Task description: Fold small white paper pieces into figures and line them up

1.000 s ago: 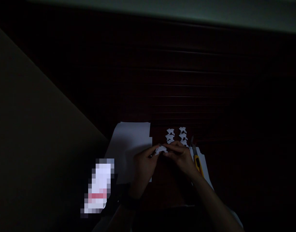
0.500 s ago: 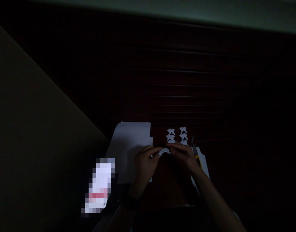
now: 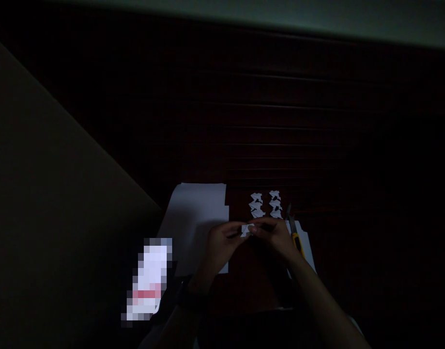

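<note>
Between my two hands is a small piece of folded white paper [image 3: 246, 230], held up over the dark table. My left hand [image 3: 222, 242] pinches its left side between thumb and fingers. From the right, my right hand [image 3: 275, 237] grips it too, the thumb lying over its face. Just beyond my fingers, two short columns of small folded paper figures lie on the table, a left column [image 3: 257, 206] and a right column [image 3: 275, 204], several figures in all.
White paper sheets [image 3: 196, 208] lie left of my hands. On the right, a yellow-handled cutter [image 3: 297, 242] rests on more white paper [image 3: 307, 245]. A bright, pixelated object [image 3: 149, 276] is at lower left. The room is very dark.
The folded paper has been turned and now shows a squarer face. My hands have drawn closer together, with the right thumb moved onto the paper.
</note>
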Demonstrator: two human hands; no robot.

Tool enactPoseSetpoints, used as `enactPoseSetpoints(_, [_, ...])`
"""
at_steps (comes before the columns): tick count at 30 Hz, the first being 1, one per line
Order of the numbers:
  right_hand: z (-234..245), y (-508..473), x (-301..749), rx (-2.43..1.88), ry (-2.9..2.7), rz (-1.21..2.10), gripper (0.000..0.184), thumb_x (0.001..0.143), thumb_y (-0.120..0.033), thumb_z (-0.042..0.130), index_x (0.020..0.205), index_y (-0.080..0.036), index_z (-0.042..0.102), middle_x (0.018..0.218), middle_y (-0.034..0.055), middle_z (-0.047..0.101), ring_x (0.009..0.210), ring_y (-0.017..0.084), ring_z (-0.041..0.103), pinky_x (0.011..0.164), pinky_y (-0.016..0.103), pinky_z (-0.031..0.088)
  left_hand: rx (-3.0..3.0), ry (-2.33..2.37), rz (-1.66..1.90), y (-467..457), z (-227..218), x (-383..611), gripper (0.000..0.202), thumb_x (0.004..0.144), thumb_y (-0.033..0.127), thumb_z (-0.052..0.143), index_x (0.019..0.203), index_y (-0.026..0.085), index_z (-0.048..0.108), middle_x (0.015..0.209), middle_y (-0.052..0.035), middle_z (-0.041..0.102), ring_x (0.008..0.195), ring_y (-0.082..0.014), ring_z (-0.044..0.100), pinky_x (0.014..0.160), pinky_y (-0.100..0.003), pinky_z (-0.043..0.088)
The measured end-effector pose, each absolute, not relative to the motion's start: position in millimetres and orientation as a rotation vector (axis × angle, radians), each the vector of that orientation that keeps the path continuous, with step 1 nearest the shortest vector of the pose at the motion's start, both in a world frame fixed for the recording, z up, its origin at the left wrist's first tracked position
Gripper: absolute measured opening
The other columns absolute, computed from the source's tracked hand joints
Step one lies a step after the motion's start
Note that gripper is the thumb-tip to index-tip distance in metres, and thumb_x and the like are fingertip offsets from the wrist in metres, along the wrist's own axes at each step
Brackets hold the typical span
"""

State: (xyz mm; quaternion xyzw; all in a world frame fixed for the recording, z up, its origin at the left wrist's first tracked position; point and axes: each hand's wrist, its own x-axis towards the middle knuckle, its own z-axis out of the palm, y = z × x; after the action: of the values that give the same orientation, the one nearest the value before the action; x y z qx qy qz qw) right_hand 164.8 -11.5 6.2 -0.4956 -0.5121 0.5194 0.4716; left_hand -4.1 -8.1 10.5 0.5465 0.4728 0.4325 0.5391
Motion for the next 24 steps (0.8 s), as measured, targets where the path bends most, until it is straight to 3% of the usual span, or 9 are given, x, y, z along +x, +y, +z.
enactPoseSetpoints(4, [2.0,-9.4,165.3,-1.248,-1.216,1.227,0.023,0.067,-0.032,0.073,0.084,-0.018,0.070,0.080,0.0050,0.069,0.074,0.019,0.063,0.066,0.030,0.049,1.294,1.000,0.929,-10.5,14.8,-6.6,0.045,0.064,0.023,0.073,0.109,0.021,0.064,0.109,-0.0079,0.067,0.095,-0.0227,0.063,0.080,-0.033,0.051])
enactPoseSetpoints(8, [3.7,-11.0,163.3,-1.250,-1.294,1.197,0.024,0.067,-0.031,0.073,0.087,-0.019,0.070,0.075,0.0025,0.066,0.068,0.017,0.060,0.062,0.028,0.046,1.197,1.033,1.014,-9.5,9.2,-4.8,0.026,0.073,0.029,0.066,0.096,0.016,0.068,0.096,-0.0098,0.070,0.085,-0.0216,0.065,0.070,-0.032,0.053])
enactPoseSetpoints(12, [13.6,-14.5,166.5,-1.176,-1.381,1.220,0.027,0.071,-0.030,0.069,0.096,-0.020,0.068,0.074,0.0007,0.064,0.070,0.016,0.059,0.066,0.028,0.045,1.127,1.093,1.027,-8.7,6.7,-7.7,0.019,0.071,0.028,0.068,0.083,0.014,0.070,0.082,-0.0086,0.071,0.074,-0.0186,0.065,0.066,-0.028,0.051])
enactPoseSetpoints(17, [20.5,-15.3,179.2,-1.029,-1.505,1.361,0.027,0.073,-0.028,0.067,0.100,-0.022,0.068,0.090,0.0034,0.065,0.085,0.019,0.059,0.074,0.031,0.045,0.906,1.050,0.972,-11.2,12.3,-12.9,0.022,0.067,0.028,0.071,0.085,0.014,0.070,0.088,-0.0094,0.070,0.081,-0.0206,0.064,0.067,-0.029,0.052])
enactPoseSetpoints(24, [15.2,-11.2,180.3,-0.998,-1.581,1.290,0.027,0.068,-0.027,0.072,0.094,-0.022,0.070,0.094,0.0044,0.065,0.086,0.020,0.059,0.076,0.033,0.046,0.822,1.044,0.979,-12.7,11.0,-9.0,0.024,0.067,0.032,0.071,0.084,0.015,0.070,0.090,-0.0096,0.069,0.083,-0.0211,0.064,0.070,-0.032,0.053])
